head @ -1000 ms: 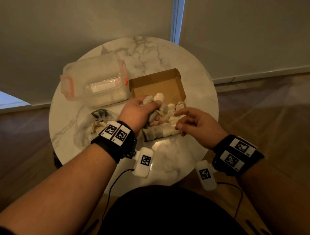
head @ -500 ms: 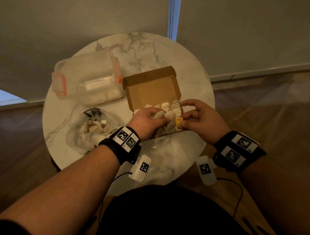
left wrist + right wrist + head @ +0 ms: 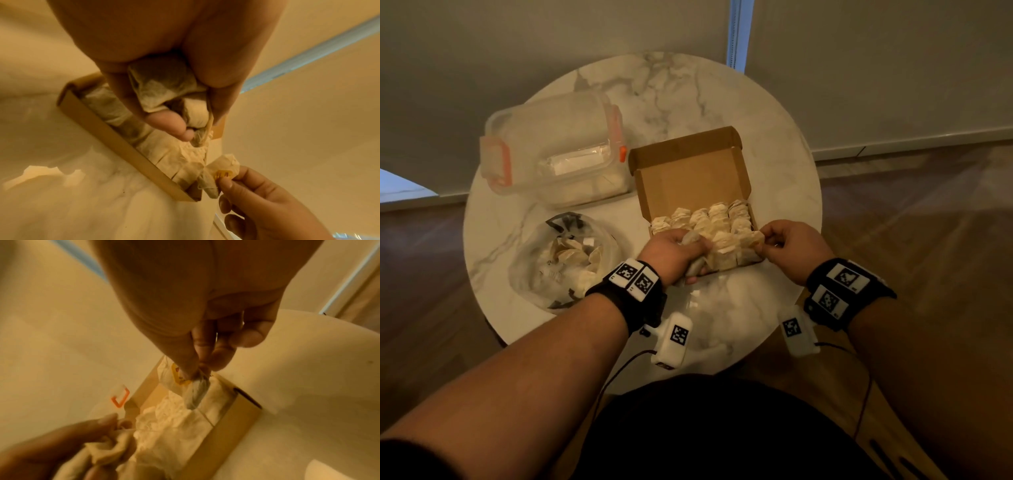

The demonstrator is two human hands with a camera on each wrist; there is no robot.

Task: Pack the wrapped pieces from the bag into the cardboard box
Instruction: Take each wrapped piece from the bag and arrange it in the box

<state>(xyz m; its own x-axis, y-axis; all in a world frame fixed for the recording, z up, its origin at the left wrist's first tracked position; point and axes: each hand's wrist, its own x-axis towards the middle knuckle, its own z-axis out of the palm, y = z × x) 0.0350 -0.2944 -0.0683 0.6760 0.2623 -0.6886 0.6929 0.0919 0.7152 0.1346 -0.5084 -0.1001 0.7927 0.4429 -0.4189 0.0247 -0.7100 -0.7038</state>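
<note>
- My left hand has dropped from above the cardboard box to its near left corner, fingers still curled round a bundle of wrapped pieces.
- My right hand has moved to the near right corner and now pinches one piece by its top, seating it.
- The box looks nearly full; the bag, left of my left hand on the table, still holds more.
</note>
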